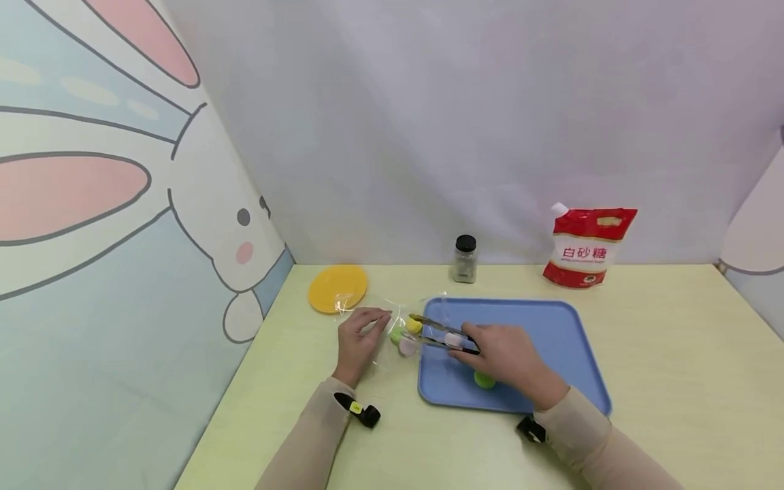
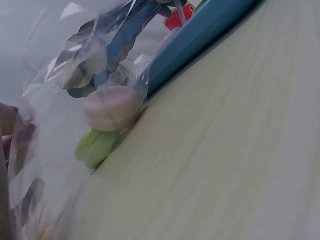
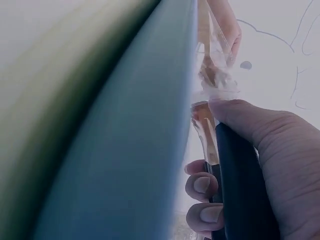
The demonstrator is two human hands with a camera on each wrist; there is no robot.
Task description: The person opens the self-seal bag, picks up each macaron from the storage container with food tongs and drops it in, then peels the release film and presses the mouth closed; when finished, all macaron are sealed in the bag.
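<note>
My left hand pinches the edge of a clear plastic bag between thumb and fingers. Inside the bag, a pale pink macaron and a green macaron rest low, beside the tray's edge. My right hand grips metal tongs by their black handles. The tong tips reach into the bag, and a yellow macaron shows right at them. Cannot tell whether the tips pinch it. On the blue tray, a green macaron and a pale macaron lie under and near my right hand.
A yellow round plate lies behind the bag at the left. Behind the tray stand a small black-lidded jar and a red and white sugar pouch. A pale wall closes off the table's far edge.
</note>
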